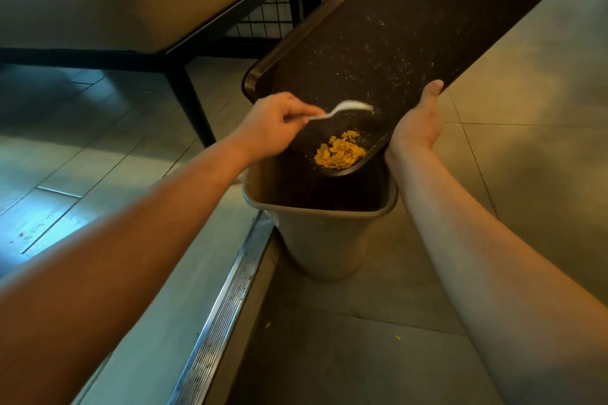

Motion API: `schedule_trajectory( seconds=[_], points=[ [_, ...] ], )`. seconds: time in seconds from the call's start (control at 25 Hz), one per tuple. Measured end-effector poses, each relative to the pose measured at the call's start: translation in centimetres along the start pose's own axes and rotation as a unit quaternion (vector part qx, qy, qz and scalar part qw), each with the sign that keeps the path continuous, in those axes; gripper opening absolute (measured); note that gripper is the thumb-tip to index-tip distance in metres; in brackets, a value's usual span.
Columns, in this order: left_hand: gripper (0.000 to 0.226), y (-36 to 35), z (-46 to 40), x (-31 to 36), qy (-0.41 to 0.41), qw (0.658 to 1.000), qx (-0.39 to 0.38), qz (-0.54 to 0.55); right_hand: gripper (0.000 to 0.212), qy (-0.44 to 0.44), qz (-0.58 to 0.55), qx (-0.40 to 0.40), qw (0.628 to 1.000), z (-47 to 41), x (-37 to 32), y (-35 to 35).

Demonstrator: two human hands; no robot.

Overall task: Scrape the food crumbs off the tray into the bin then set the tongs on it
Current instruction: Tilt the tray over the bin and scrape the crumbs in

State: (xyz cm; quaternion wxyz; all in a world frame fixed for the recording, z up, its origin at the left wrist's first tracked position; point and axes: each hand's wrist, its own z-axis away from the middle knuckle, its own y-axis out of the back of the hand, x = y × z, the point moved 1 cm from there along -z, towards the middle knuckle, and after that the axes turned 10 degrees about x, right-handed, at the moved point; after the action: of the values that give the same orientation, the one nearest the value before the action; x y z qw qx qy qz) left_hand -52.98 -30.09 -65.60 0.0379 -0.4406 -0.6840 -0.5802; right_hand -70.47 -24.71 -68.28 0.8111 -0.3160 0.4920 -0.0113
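While your right hand [415, 123] props the dark brown rectangular plastic tray [411, 33] from below, with the thumb laid straight along its near edge and the fingers hidden under it, the whole job turns on one line: the tray's long axis slopes down from the far upper right toward you, and its lowest corner hangs just over the open mouth of the beige plastic waste bin [322, 233].

The heap of yellow-orange food crumbs [340, 151] lies in that low corner, below and a little to the right of your left hand [274, 123], which is the nearer hand to it. That left grip pinches the handle of a white plastic spoon-like utensil [342, 108], fingers curled round it, and the blurred head sits on the tray surface just up-slope of the heap. Whether this utensil is part of the tongs I cannot tell.

So the crumbs lie between the utensil head and the tray's low rim. In my judgement you should pull toward yourself, down the long axis, to sweep them over that corner into the bin. Fine pale specks dot the tray farther up-slope from your grip, and they will likely need another pass. Two small yellow bits lie on the floor near your right forearm, so keep the corner well inside the bin's rim.
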Motion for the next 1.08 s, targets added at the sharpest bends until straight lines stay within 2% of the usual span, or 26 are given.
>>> schedule_trajectory(
  seconds=[0.04,0.12,0.4,0.56,0.96,1.04,1.08],
  points=[
    [0.031,-0.3,-0.6,0.2,0.008,0.999,0.038,-0.003,0.033,-0.001,-0.004,-0.004,1.0,-0.1,0.0,0.0],
    [0.032,-1.0,-1.3,0.6,0.033,0.998,0.052,-0.017,0.031,0.003,0.003,-0.008,1.0,-0.1,0.1,0.0],
    [0.031,0.2,1.2,0.0,-0.023,0.995,-0.089,-0.047,0.026,0.002,0.004,-0.025,1.0,-0.7,0.4,0.1],
    [0.03,0.9,2.5,-1.6,0.042,0.998,-0.003,-0.047,0.027,0.007,-0.007,-0.037,0.999,-0.4,0.3,0.2],
    [0.03,1.6,4.0,-1.6,0.026,0.993,-0.11,-0.033,0.028,0.022,-0.003,-0.007,1.0,-0.3,0.5,0.0],
    [0.029,2.1,3.9,-1.4,0.025,0.994,-0.102,-0.019,0.032,0.023,-0.002,-0.001,1.0,-0.4,0.6,0.0],
    [0.028,2.3,3.6,-1.4,0.027,0.997,-0.072,-0.012,0.032,0.025,0.0,0.002,1.0,-0.4,0.7,0.0]
  ],
)
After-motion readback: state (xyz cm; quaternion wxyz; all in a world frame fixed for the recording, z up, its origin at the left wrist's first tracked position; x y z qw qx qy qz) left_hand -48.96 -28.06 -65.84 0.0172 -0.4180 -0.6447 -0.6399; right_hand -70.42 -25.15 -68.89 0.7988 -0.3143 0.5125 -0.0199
